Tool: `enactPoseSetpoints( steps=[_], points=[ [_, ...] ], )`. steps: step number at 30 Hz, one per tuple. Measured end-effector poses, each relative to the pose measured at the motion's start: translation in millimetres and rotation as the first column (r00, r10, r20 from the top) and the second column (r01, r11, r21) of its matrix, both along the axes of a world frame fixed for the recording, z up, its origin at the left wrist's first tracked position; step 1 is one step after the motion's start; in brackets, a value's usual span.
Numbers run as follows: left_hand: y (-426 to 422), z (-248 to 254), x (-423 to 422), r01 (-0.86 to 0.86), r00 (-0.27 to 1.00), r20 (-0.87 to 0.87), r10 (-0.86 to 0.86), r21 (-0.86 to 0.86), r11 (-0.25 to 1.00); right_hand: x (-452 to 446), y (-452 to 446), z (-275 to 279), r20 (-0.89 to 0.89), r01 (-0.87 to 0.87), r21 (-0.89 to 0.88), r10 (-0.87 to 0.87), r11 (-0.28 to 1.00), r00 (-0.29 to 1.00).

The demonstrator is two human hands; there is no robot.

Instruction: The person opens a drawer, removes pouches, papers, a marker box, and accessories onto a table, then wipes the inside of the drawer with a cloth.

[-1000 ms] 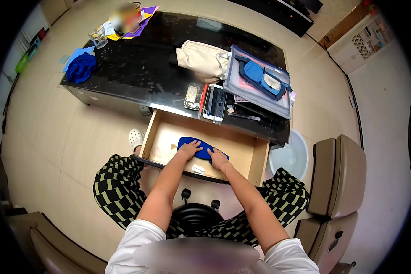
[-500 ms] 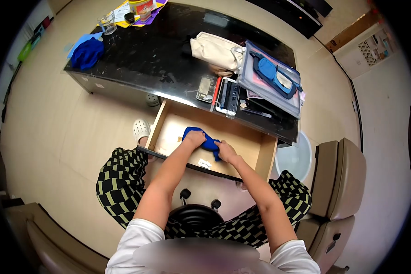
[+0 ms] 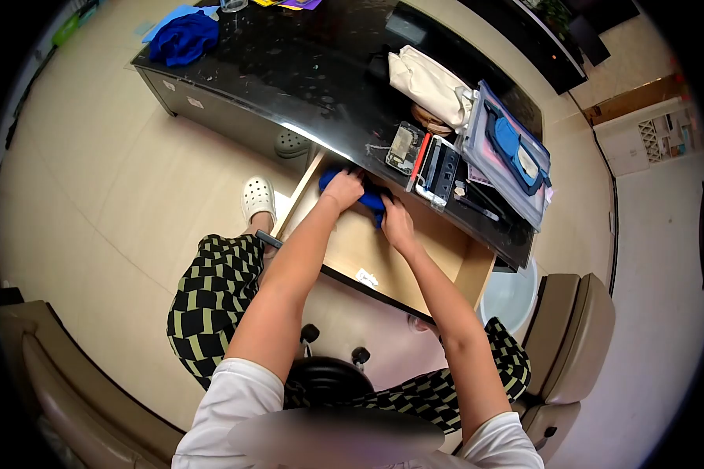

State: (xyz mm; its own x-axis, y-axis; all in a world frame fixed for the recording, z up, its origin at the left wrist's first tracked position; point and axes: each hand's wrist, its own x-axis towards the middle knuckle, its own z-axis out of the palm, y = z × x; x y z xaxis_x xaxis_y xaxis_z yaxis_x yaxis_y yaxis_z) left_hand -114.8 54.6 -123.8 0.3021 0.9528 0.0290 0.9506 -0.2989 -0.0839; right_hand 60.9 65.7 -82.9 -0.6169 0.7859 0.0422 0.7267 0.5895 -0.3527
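Note:
A dark blue cloth bundle point(image 3: 374, 201) lies in the open wooden drawer point(image 3: 438, 254), near its back, partly under the tabletop edge. My left hand point(image 3: 345, 189) is closed on the bundle's left part, its fingertips hidden beneath the edge. On the bundle's right end my right hand point(image 3: 397, 223) grips with bent fingers. My hands cover much of the cloth, so its exact kind does not show. A small crumpled white piece point(image 3: 366, 277) rests on the drawer floor close to the front panel.
On the black table point(image 3: 289, 86) lie a second blue cloth point(image 3: 184, 37), a cream bag point(image 3: 426, 82), a clear folder case point(image 3: 497, 148), and a phone-like device point(image 3: 407, 148). A basin point(image 3: 510, 293) stands right of the drawer. A stool point(image 3: 328, 379) is below me.
Both hands have moved the blue cloth from the drawer's middle toward its back, under the table edge. The view has shifted, and the white piece stays near the front panel.

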Motion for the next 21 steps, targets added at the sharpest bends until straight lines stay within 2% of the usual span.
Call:
enactPoseSetpoints(
  steps=[1,2,3,5,6,9,10,12,14,15,17,18,19,21],
  points=[
    [2,-4,-4,-0.028,1.000,0.000,0.028,0.009,1.000,-6,3,-2,0.029,0.022,-0.016,-0.022,1.000,0.999],
    [2,-9,-10,-0.021,1.000,0.003,0.021,0.186,0.982,-13,6,-3,0.058,0.043,-0.030,-0.041,0.999,0.997],
    [3,-5,-13,-0.024,1.000,0.004,0.023,0.187,0.982,-18,10,-5,0.059,0.041,-0.029,-0.039,0.999,0.997],
    [8,4,-18,-0.141,0.987,0.053,0.150,-0.147,0.979,-28,16,-10,0.116,0.048,-0.063,-0.041,0.997,0.992],
    [10,-7,-22,-0.123,0.989,0.085,0.124,-0.027,0.992,-32,18,-12,0.114,0.054,-0.063,-0.046,0.997,0.992],
    [28,-37,-28,-0.194,0.974,0.111,0.196,-0.024,0.981,-40,24,-20,0.151,0.045,-0.027,-0.041,0.999,0.988],
    [32,-41,-29,-0.221,0.965,0.117,0.234,-0.117,0.968,-42,26,-23,0.156,0.047,-0.047,-0.039,0.998,0.987],
    [35,-43,-31,-0.211,0.976,0.027,0.215,-0.106,0.972,-47,33,-32,0.152,0.052,-0.063,-0.042,0.997,0.988],
    [35,-37,-31,-0.205,0.977,-0.092,0.194,-0.128,0.970,-47,40,-55,0.173,0.007,0.074,-0.019,0.997,0.985],
    [36,-41,-33,-0.188,0.979,-0.099,0.178,-0.096,0.977,-48,42,-64,0.168,0.012,0.076,-0.024,0.997,0.985],
    [43,-59,-34,-0.290,0.925,0.239,0.295,-0.057,0.955,-49,46,-77,0.092,0.003,0.240,-0.026,0.971,0.995],
    [39,-62,-35,-0.266,0.962,0.114,0.249,0.166,0.950,-51,47,-78,0.133,-0.005,0.162,-0.017,0.987,0.991],
    [36,-64,-35,-0.263,0.963,0.111,0.247,0.167,0.950,-51,47,-79,0.129,-0.002,0.162,-0.019,0.987,0.991],
    [34,-63,-36,-0.243,0.968,-0.050,0.246,0.068,0.968,-49,45,-83,0.117,-0.040,0.152,0.023,0.988,0.993]
  ],
)
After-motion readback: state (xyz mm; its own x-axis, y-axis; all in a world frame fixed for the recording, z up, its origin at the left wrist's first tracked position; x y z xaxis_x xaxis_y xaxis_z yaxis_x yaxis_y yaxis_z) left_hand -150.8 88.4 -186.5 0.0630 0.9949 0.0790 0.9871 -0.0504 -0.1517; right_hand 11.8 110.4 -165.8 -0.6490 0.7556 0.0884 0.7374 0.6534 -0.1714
